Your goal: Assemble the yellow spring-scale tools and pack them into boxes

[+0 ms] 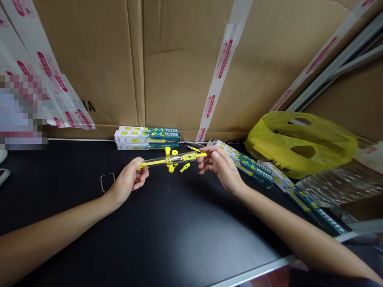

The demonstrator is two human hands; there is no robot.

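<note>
Across the middle, above the black table, is a slim clear tube [160,161] with yellow and metallic parts inside it, held nearly level. The fingers of my left hand [129,177] are wrapped round its left end. At the yellow tip on the other end, the thumb and forefinger of my right hand [223,165] close on the tube, while the lower fingers curl loosely. Just behind and below it lie several small yellow plastic pieces, among them a flanged cap [167,151] and a flat clip [185,168]. A thin yellow-and-dark piece [193,148] shows behind the tip, partly hidden.
Printed boxes [146,138] are stacked at the back; more boxes [308,199] lie at right. A bent metal wire [102,184] rests left of my left hand. A yellow plastic bag [269,143] and clear bottles [338,183] stand right. Cardboard [179,79] walls the back of the table [167,239].
</note>
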